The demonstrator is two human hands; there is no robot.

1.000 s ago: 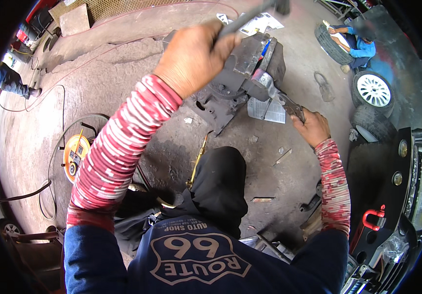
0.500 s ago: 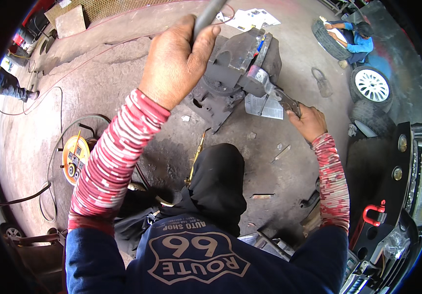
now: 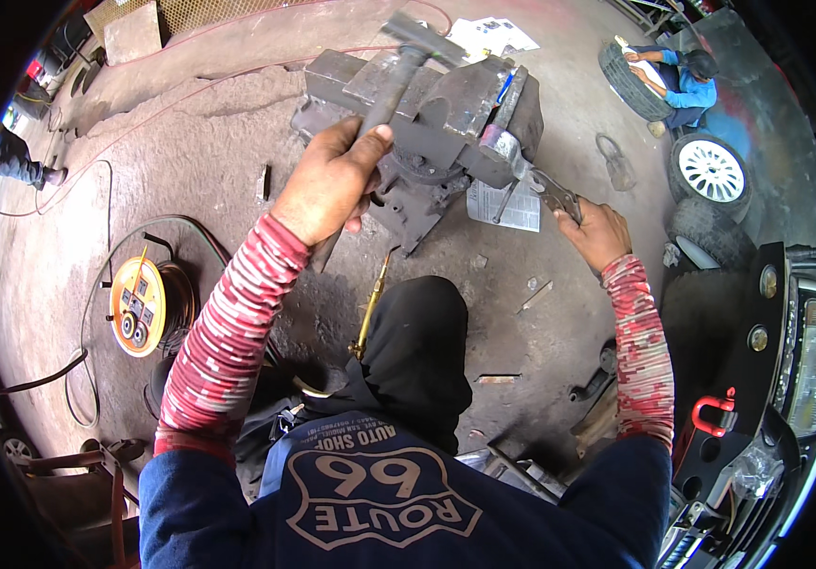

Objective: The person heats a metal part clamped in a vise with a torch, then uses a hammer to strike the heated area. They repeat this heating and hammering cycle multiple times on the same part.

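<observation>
My left hand [image 3: 324, 185] is closed round the handle of a hammer [image 3: 393, 93], whose slightly blurred head is raised over a heavy dark bench vise [image 3: 431, 119]. Over on the right, my right hand [image 3: 599, 237] grips locking pliers [image 3: 554, 193]. Their jaws reach to a greyish, rounded metal piece [image 3: 500, 142] at the vise's right side; exactly how they clamp it is too small to tell. A blue object [image 3: 504, 88] shows on top of the vise. Printed paper [image 3: 519, 211] lies on the floor below the pliers.
A brass torch [image 3: 372, 308] rests near my knee. An orange reel [image 3: 137, 303] with hoses stands left. A co-worker [image 3: 697, 90] handles a tire [image 3: 632, 78] at the far right, near a white-rimmed wheel [image 3: 713, 169]. A vehicle front with a red shackle [image 3: 711, 414] is close on my right.
My left hand has come down and toward me with the hammer, bringing its head into view over the vise. My right hand keeps its hold on the pliers in nearly the same place.
</observation>
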